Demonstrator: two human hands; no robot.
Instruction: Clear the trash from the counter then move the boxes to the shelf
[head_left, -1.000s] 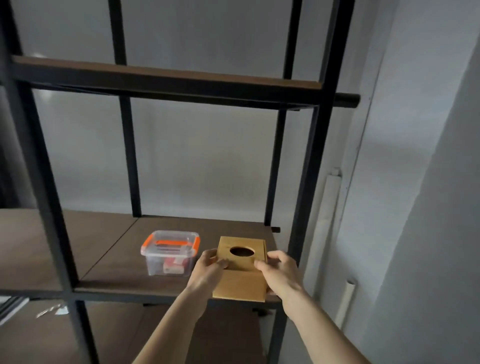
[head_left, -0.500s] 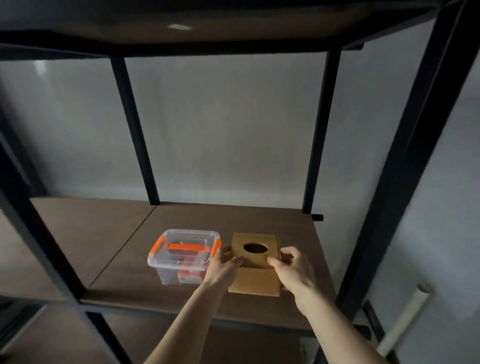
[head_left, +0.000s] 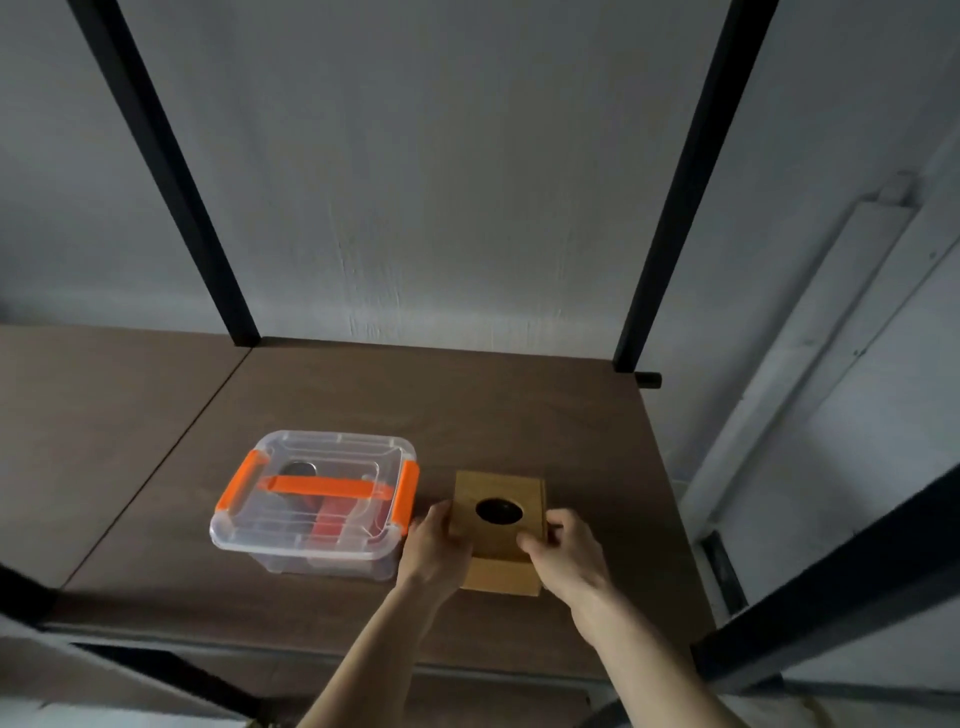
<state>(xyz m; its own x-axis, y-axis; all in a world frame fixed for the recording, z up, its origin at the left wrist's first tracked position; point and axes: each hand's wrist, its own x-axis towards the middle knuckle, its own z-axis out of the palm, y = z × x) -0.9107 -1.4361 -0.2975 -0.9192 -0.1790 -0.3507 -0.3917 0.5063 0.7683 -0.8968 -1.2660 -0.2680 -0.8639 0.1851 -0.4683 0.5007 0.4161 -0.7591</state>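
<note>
A tan wooden box (head_left: 500, 491) with a round hole in its top rests on the brown shelf board (head_left: 441, 395), right of the middle. My left hand (head_left: 434, 545) grips its left side and my right hand (head_left: 569, 551) grips its right side, thumbs on the top. Just to its left stands a clear plastic box (head_left: 317, 506) with an orange handle and orange clips, red items inside. A narrow gap separates the two boxes.
Black metal uprights (head_left: 675, 208) rise at the back of the shelf, and another black post (head_left: 831, 597) crosses at the lower right. A grey wall stands behind. A white conduit (head_left: 810, 338) runs down the wall on the right. A second shelf board (head_left: 93, 415) adjoins on the left.
Both hands have carried the wooden box further onto the shelf, beside the clear box. My view has moved closer and tipped down.
</note>
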